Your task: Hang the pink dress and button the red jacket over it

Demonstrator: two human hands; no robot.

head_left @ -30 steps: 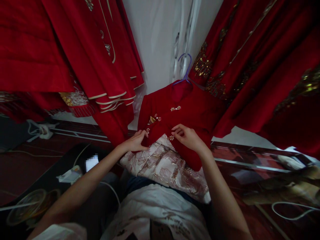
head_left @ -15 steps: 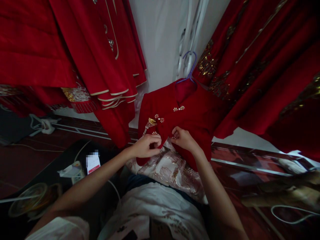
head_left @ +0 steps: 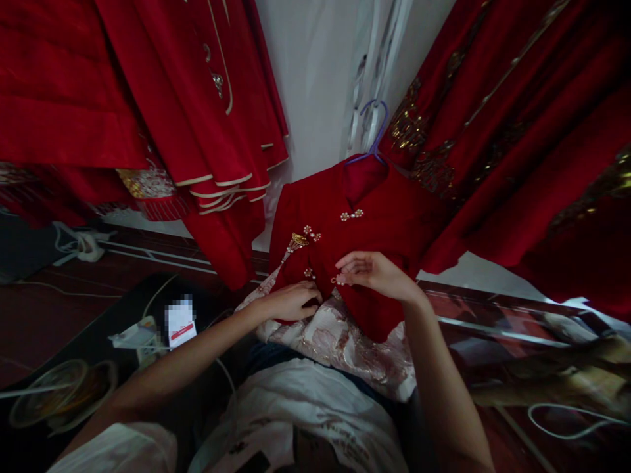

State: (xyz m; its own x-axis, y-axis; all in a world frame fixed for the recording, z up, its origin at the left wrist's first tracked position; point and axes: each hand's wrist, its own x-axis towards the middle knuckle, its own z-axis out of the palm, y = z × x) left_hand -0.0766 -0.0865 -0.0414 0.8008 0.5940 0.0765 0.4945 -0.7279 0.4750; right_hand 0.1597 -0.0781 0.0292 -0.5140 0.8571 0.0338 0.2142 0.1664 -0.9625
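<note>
A red jacket (head_left: 325, 203) hangs on a purple hanger (head_left: 375, 135) in front of me, its lower front parted over pale patterned brocade fabric (head_left: 340, 328). Pearl flower clasps (head_left: 351, 215) run down its front, and a gold fan-shaped ornament (head_left: 298, 242) with tassels sits on the left side. My right hand (head_left: 374, 272) pinches the right front edge at a lower flower clasp (head_left: 339, 280), other fingers loosely extended. My left hand (head_left: 294, 301) rests on the left front panel just below another clasp, fingers curled at its edge; the fingertips are partly hidden.
Red garments with pale piping (head_left: 236, 131) hang at the left, and red garments with gold sequins (head_left: 513, 151) at the right. On a dark surface at the left lie a phone (head_left: 180, 323), a white plug block (head_left: 142, 338) and a clear plastic container (head_left: 59, 394).
My right hand has turned and stretched its fingers, pulling the right front edge slightly outward. My left hand has shifted lower, uncovering the clasp above it. The jacket's front edges are farther apart.
</note>
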